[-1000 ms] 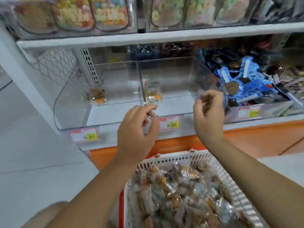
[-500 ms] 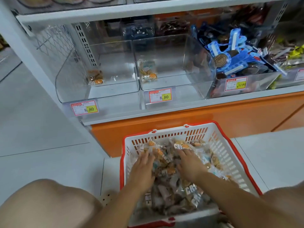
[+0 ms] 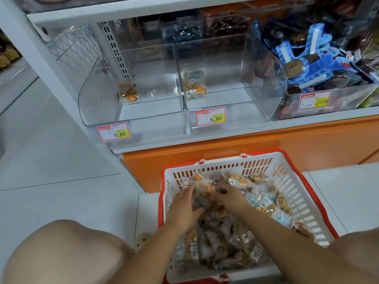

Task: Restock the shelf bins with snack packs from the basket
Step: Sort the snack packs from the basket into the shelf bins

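Barely started: the left bin [image 3: 92, 103] and middle bin [image 3: 256, 103] each held one snack pack [image 3: 194, 85], while the basket [image 3: 303, 193] was heaped. The left hand [image 3: 184, 208] lay flat on the packs [image 3: 225, 242]; the right hand [image 3: 230, 196] curled, grasp indeterminate.

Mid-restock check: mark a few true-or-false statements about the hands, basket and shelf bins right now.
1. The left hand and right hand are in the white slotted plastic basket with red rim, on the clear-wrapped snack packs. True.
2. The leftmost clear plastic bin is empty. False: one orange-labelled pack lies in it.
3. The middle clear plastic bin holds a single pack. True.
4. The clear bin of blue packs is nearly empty. False: it is piled full.
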A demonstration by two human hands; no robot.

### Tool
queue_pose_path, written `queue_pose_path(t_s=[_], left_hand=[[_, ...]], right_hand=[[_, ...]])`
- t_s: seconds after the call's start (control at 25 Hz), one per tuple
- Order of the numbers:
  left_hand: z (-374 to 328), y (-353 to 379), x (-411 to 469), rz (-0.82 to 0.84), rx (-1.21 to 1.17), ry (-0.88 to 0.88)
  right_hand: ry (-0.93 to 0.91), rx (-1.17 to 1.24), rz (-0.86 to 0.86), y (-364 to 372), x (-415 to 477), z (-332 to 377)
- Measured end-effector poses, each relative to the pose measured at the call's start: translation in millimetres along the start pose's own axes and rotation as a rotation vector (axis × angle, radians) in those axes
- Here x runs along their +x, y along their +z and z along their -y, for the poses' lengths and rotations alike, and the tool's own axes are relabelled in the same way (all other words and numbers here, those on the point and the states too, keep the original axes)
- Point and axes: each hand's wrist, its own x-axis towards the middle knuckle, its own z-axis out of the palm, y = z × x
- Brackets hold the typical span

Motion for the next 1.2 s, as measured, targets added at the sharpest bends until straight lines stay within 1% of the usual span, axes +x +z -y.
queue_pose_path(t_s=[0.12, 0.24, 0.32, 0.4, 0.48, 0.6, 0.72, 0.88, 0.96, 1.04, 1.08, 1.2], left_hand=[[-10, -9, 1, -0.009, -0.301, -0.018], [-22, -15, 2, 0.032, -0.573, -0.100], [-28, -16, 3, 0.081, -0.811, -0.144], [-34, -15, 2, 0.099, -1.002, -0.180], [-40, -17, -2, 0.093, -1.077, -0.193], [-47, -18, -5, 0.058, -1.177, -0.222], [-54, -22, -7, 0.094, -1.338, -0.225], [-55, -29, -4, 0.028, -1.473, -0.256], [-54, -28, -5, 0.047, -1.451, -0.256], [-54, -23, -7, 0.052, -1.354, -0.250], [-53, -22, -7, 0.036, -1.309, -0.249], [-52, -23, -7, -0.003, -1.226, -0.236]], right_hand=[[-0.018, 0.292, -0.029, -25, -3, 9], [-0.027, 0.512, 0.020, -41, -13, 16], [-0.041, 0.629, 0.028, -50, -20, 21], [-0.075, 0.729, 0.037, -55, -25, 23], [-0.074, 0.790, 0.048, -57, -28, 21], [-0.018, 0.862, 0.005, -56, -29, 18], [0.023, 0.916, 0.005, -53, -27, 15], [0.007, 0.960, 0.002, -45, -28, 12], [-0.012, 1.022, 0.053, -44, -32, 15], [-0.034, 1.009, 0.120, -43, -38, 19], [-0.042, 0.971, 0.134, -42, -38, 20], [-0.065, 0.706, 0.081, -46, -37, 22]])
